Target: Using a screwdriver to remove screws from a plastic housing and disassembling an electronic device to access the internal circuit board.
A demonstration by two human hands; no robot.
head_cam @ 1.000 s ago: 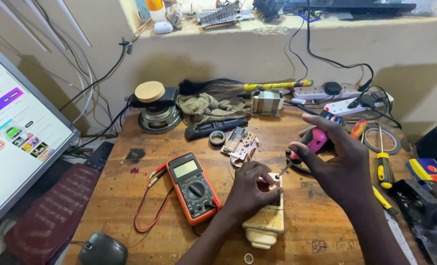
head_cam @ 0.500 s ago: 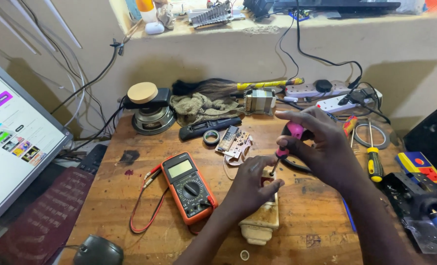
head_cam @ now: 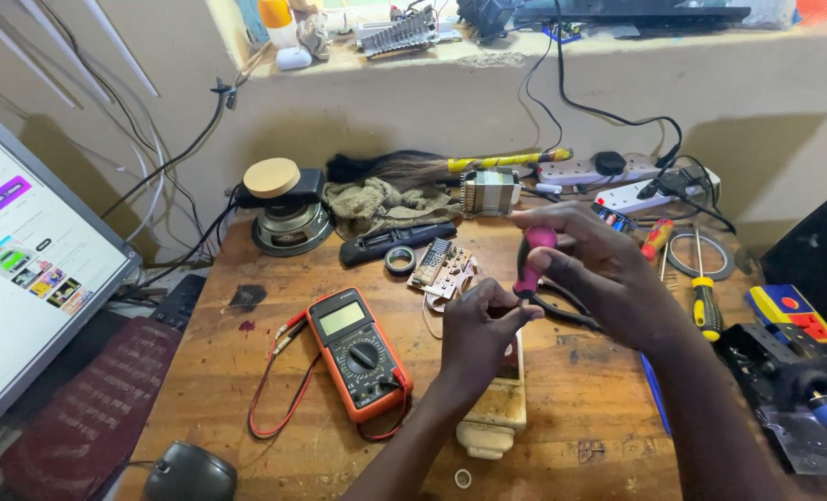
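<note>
Pink-handled pliers (head_cam: 536,264) clamped in right hand (head_cam: 608,278), left hand (head_cam: 478,325) pinching tips, scuffed wooden table (head_cam: 590,408), orange multimeter (head_cam: 358,348).

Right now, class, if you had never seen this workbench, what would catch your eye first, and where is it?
The two hands meet mid-table: the right hand grips a pink-handled tool beside the left hand. Left of them lies an orange multimeter with red leads. A lit monitor fills the far left edge.
</note>
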